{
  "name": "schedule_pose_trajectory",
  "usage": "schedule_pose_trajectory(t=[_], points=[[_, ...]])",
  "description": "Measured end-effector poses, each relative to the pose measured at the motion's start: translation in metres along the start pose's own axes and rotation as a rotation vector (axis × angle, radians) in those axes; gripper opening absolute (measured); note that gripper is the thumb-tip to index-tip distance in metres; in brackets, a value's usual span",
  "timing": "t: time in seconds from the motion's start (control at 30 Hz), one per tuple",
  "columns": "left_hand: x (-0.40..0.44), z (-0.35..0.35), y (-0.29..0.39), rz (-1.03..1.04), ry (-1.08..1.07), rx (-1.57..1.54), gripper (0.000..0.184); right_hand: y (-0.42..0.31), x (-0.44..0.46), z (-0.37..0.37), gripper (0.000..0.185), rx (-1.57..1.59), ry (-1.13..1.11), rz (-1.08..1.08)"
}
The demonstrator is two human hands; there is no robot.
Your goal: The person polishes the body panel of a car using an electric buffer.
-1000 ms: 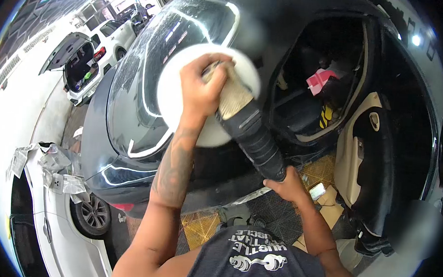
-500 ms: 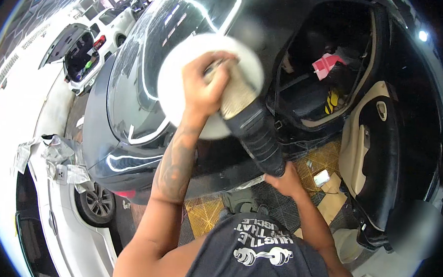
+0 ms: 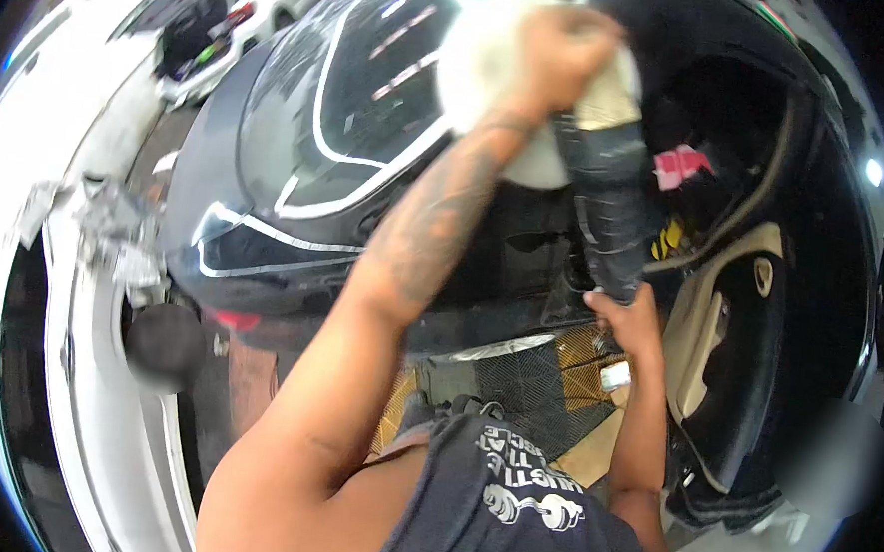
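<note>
Polisher (image 3: 609, 200), black and tan, white pad (image 3: 483, 63); left grip (image 3: 565, 61) and right grip (image 3: 632, 321) clasp it.

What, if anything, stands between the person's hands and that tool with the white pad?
Nothing visible: the left hand grips the tool at its beige end, the right hand at its dark end. Nothing shows between the white pad and black car.

Ribbed grid floor tiles (image 3: 511, 385) in black and yellow cover the ground; a white car (image 3: 260, 24) with raised tailgate stands upper left; a bright light (image 3: 873, 172) glows far right.
</note>
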State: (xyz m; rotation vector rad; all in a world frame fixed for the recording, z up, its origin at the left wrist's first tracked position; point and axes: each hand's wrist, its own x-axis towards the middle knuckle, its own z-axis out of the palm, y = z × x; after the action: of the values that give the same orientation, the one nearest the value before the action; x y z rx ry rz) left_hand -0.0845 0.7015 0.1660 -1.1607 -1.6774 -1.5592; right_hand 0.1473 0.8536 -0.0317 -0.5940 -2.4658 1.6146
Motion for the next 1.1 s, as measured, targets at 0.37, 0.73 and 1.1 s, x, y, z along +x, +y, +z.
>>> schedule_pose_trajectory(t=[0.37,0.73,1.1], points=[[-0.166,-0.064,0.028,-0.171,-0.018,0.040,0.020,0.128,-0.065,0.101,0.035,0.045,-0.301,0.043],[-0.305,-0.270,0.058,-0.540,0.168,0.273,0.028,0.079,-0.121,0.228,0.068,-0.392,-0.676,-0.007],[-0.311,-0.354,0.045,-0.605,0.323,0.139,0.030,-0.007,-0.124,0.255,0.057,-0.267,-0.754,-0.160]])
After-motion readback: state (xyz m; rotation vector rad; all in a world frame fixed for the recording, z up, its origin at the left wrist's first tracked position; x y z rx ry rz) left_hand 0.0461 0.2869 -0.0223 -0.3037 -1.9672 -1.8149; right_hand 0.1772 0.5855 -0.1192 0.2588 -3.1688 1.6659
